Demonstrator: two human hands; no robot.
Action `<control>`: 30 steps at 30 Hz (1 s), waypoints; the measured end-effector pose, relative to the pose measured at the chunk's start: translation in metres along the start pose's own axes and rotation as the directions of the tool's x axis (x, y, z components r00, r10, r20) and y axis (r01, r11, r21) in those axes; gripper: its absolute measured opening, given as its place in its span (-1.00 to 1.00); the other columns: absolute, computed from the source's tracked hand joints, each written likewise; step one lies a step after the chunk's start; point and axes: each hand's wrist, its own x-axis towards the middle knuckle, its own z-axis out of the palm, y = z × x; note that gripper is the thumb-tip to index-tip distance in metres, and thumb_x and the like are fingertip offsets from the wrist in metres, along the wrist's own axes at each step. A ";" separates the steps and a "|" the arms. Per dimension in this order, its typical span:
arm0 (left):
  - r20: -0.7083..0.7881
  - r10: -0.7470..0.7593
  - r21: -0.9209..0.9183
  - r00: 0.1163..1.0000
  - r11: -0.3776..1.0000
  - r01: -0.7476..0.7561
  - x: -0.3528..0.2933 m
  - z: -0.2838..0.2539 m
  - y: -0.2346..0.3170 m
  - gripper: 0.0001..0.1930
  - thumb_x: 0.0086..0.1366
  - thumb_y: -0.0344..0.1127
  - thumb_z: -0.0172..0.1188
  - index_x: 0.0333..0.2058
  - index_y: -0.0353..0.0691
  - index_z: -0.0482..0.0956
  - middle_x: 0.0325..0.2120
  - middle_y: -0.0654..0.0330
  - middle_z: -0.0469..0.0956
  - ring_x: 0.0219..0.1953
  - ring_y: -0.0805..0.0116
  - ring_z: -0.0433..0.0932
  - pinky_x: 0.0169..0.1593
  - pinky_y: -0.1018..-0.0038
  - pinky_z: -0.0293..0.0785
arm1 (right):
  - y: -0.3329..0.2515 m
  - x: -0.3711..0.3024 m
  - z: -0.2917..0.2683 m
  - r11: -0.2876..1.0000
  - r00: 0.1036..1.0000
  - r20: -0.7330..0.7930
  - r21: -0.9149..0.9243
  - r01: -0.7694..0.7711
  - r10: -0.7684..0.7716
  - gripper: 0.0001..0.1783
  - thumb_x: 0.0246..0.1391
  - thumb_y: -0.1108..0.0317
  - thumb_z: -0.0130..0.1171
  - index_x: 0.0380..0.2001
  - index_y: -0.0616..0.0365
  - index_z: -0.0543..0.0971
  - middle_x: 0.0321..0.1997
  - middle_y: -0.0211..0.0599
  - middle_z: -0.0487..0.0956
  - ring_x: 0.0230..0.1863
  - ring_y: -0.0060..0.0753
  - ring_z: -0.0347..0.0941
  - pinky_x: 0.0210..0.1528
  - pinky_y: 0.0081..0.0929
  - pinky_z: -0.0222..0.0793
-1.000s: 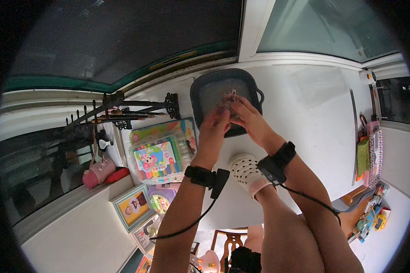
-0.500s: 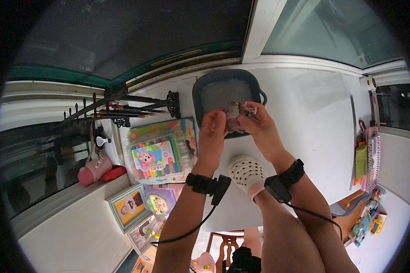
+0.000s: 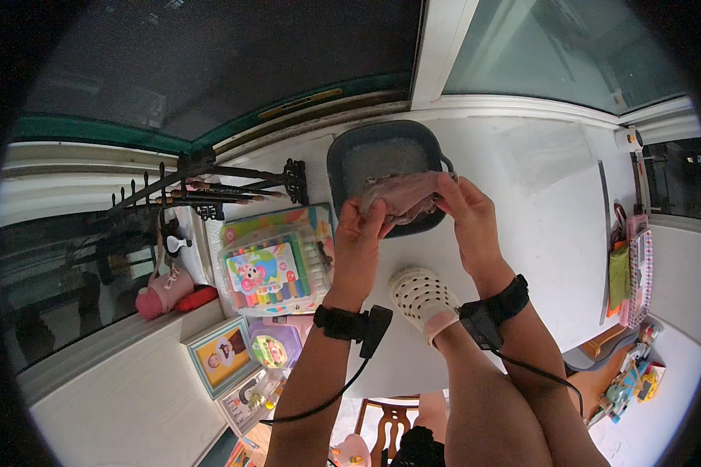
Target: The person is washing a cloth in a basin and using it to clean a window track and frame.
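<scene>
A wet, pinkish-grey cloth (image 3: 406, 194) is stretched between my hands over a dark basin (image 3: 343, 156). Its left end is pinched in my left hand (image 3: 361, 237), its right end in my right hand (image 3: 466, 216). Both hands are closed on the cloth near the basin's near rim. Cloudy water (image 3: 382, 156) shows in the basin behind the cloth. The basin stands on a white tabletop (image 3: 537, 257), its loop handle on the right side.
My foot in a white clog (image 3: 420, 296) rests on the tabletop just nearer than the basin. At the left lie a marker set (image 3: 265, 271), a black rack of brushes (image 3: 234, 177) and a picture frame (image 3: 220, 356). A window screen (image 3: 249, 70) rises behind.
The cloth was bunched up between my hands and is now spread out wider. My right hand has moved to the right, away from my left hand.
</scene>
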 end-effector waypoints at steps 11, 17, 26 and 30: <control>-0.024 0.049 0.048 0.999 0.998 -0.048 -0.019 0.019 0.026 -0.64 0.36 -0.05 0.08 -0.10 -0.25 0.42 -0.22 0.31 0.47 -0.16 0.59 0.39 -0.07 0.65 0.33 | -0.050 -0.027 0.013 0.925 0.943 0.162 0.300 0.233 -0.290 -0.68 0.30 0.11 -0.03 -0.24 0.17 0.50 -0.33 -0.52 0.51 -0.23 -0.69 0.38 -0.12 -0.65 0.31; -0.110 -0.019 -0.037 0.994 0.999 0.015 -0.029 0.020 0.043 -0.64 0.41 -0.06 -0.01 0.00 -0.19 0.34 -0.06 0.20 0.40 -0.06 0.50 0.38 -0.03 0.60 0.35 | -0.053 -0.030 0.014 0.962 0.935 0.311 0.260 0.089 -0.171 -0.63 0.27 0.16 0.02 -0.01 0.20 0.47 -0.12 -0.41 0.54 -0.10 -0.56 0.41 -0.02 -0.56 0.32; 0.016 0.069 0.120 0.997 0.990 -0.070 -0.047 0.015 0.047 -0.71 0.41 -0.23 -0.01 0.03 -0.16 0.26 -0.09 0.21 0.35 -0.06 0.47 0.37 -0.04 0.60 0.34 | -0.036 -0.030 0.008 0.957 0.960 0.172 0.226 0.181 -0.222 -0.71 0.24 0.28 0.08 -0.06 0.23 0.47 -0.13 -0.43 0.55 -0.18 -0.67 0.41 -0.09 -0.63 0.37; -0.052 0.073 0.199 0.996 0.978 -0.061 -0.050 0.018 0.046 -0.73 0.38 -0.28 0.07 -0.01 -0.18 0.29 -0.24 0.30 0.41 -0.20 0.56 0.38 -0.10 0.63 0.33 | -0.048 -0.042 0.011 0.937 0.953 0.126 0.257 0.238 -0.276 -0.72 0.26 0.30 0.05 -0.05 0.23 0.47 -0.15 -0.43 0.55 -0.15 -0.67 0.41 -0.08 -0.61 0.38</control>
